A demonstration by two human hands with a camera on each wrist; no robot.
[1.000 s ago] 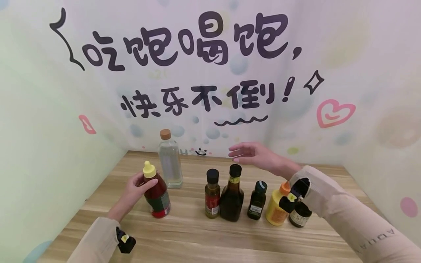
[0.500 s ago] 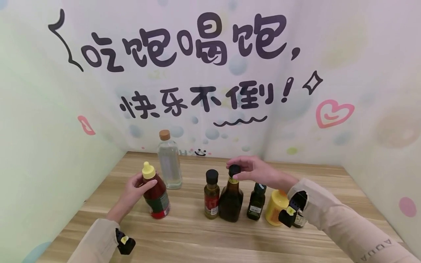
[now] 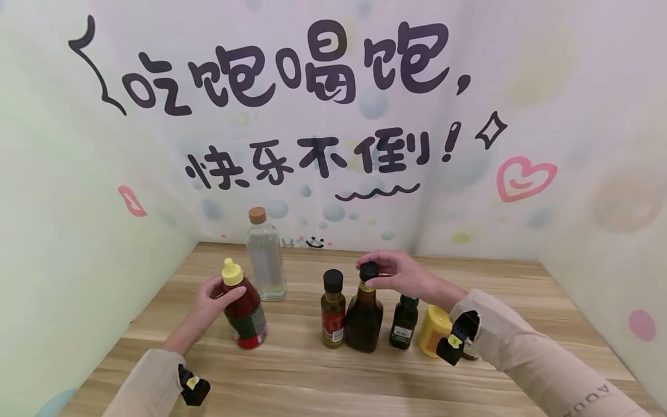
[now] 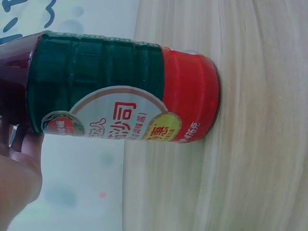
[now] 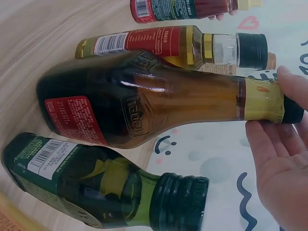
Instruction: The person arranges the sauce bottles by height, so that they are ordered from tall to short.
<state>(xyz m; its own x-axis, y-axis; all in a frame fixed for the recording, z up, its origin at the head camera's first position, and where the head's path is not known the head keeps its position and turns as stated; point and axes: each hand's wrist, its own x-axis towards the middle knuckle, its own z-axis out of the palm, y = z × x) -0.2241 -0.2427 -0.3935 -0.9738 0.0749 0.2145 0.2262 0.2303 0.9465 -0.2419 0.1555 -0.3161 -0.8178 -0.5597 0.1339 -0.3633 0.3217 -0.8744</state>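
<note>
My left hand [image 3: 211, 298] grips the neck of a red sauce bottle [image 3: 242, 310] with a yellow cap, standing on the wooden table [image 3: 312, 376]; its red and green label fills the left wrist view [image 4: 120, 91]. My right hand [image 3: 398, 272] is curled over the black cap of a dark brown bottle [image 3: 363, 315] in the middle of the row. In the right wrist view the fingers [image 5: 291, 91] close round that bottle's neck [image 5: 260, 101] and cap.
A tall clear bottle [image 3: 264, 258] with a cork-coloured cap stands behind. A small red-labelled bottle [image 3: 332, 310], a small green bottle [image 3: 404, 320] and a yellow bottle [image 3: 431, 330] flank the dark one. Walls close the table on three sides.
My right hand came down from above the row onto the dark bottle's cap and now holds it. My left hand stayed on the red sauce bottle.
</note>
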